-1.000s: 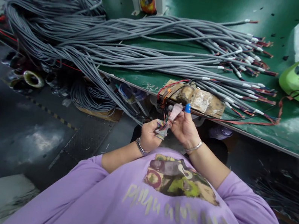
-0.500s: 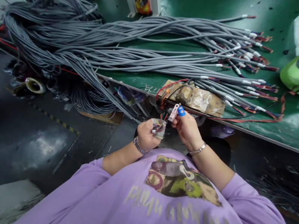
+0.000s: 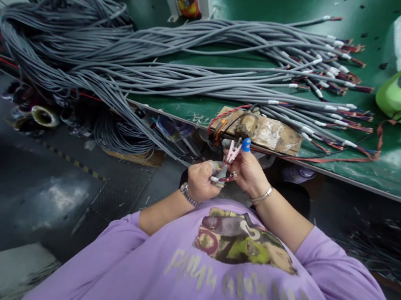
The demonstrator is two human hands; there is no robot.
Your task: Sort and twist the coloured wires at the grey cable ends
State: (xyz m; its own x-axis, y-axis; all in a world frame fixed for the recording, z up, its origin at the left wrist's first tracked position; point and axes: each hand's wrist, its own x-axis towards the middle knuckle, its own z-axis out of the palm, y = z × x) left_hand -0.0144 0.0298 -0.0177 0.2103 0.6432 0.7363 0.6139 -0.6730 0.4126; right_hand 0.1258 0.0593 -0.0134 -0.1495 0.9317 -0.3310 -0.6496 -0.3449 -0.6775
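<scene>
On the near side of the wooden block (image 3: 278, 135), the left hand (image 3: 202, 181) grips gray cable ends (image 3: 221, 179). The right hand (image 3: 249, 171) beside it pinches a pink clip (image 3: 233, 151) near the block; more gray cables (image 3: 181, 83) lie beyond it.

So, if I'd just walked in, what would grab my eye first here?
Probably the mass of grey cables sprawled across the green table, bare wire ends towards the right. Next, the lime-green fan at the picture's right edge. Then the hands by the table's near edge: the left hand gripping cable ends, the right hand a pink clip.
</scene>
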